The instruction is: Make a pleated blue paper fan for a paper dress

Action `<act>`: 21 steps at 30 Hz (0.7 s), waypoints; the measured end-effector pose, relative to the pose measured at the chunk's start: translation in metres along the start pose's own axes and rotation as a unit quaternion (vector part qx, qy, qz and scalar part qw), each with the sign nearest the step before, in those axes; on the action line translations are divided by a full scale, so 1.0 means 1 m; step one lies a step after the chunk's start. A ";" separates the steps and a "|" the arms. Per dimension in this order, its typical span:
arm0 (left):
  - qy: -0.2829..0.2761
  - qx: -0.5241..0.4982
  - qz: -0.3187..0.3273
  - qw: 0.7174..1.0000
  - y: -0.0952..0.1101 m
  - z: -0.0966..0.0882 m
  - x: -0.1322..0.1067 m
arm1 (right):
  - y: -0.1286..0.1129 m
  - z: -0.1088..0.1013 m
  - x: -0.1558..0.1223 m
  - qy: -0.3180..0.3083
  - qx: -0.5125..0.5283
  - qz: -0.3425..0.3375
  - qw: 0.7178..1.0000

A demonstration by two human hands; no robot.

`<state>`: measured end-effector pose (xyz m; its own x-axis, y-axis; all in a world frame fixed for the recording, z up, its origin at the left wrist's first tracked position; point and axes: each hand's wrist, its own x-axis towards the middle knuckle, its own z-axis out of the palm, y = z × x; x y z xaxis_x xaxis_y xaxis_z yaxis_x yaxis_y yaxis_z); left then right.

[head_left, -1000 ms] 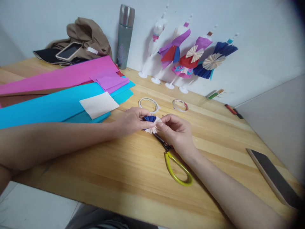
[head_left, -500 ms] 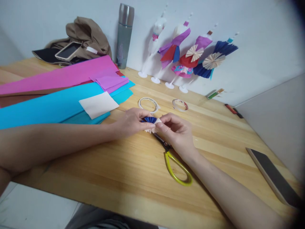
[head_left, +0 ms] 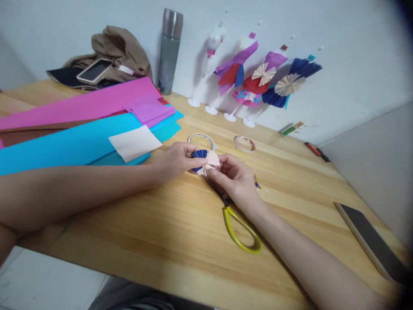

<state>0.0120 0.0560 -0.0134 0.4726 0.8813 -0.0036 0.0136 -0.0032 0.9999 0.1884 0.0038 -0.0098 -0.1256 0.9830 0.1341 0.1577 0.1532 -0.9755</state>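
Note:
Between my two hands is a small pleated paper rosette, cream fan folds on the right and dark blue ones on the left. My left hand pinches its blue side, thumb on top and fingers underneath. My right hand grips the cream side between thumb and fingertips. Just below lie scissors with yellow handles, their blades partly hidden by the rosette and my right hand. Behind my hands a roll of tape lies flat, and a second tape roll is to its right.
Pink paper, blue paper and a cream sheet lie at left. A steel flask, a cap with a phone and several paper-dressed figures on stands line the wall. A dark tablet-like device lies right.
The rosette has turned and spread, so more of its cream folds now show. My hands have shifted only slightly, both still gripping it.

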 end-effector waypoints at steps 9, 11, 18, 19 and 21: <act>0.022 -0.061 -0.013 0.998 0.004 0.003 -0.001 | 0.003 -0.002 0.002 -0.004 -0.049 0.020 0.999; 0.023 -0.056 -0.016 0.998 0.005 0.003 -0.001 | 0.003 -0.002 0.001 0.009 -0.045 0.024 0.999; 0.013 -0.062 -0.031 0.997 0.003 0.003 0.001 | 0.000 -0.004 0.000 0.020 -0.009 0.030 0.999; 0.013 -0.060 -0.026 0.998 0.003 0.002 0.001 | 0.000 -0.004 -0.001 0.016 -0.009 0.030 0.999; 0.005 -0.055 -0.015 0.998 0.003 0.002 0.000 | -0.001 -0.003 -0.001 0.009 -0.010 0.023 1.000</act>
<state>0.0138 0.0553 -0.0109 0.4647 0.8848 -0.0337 -0.0704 0.0748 0.9947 0.1912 0.0033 -0.0080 -0.0996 0.9907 0.0931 0.1816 0.1101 -0.9772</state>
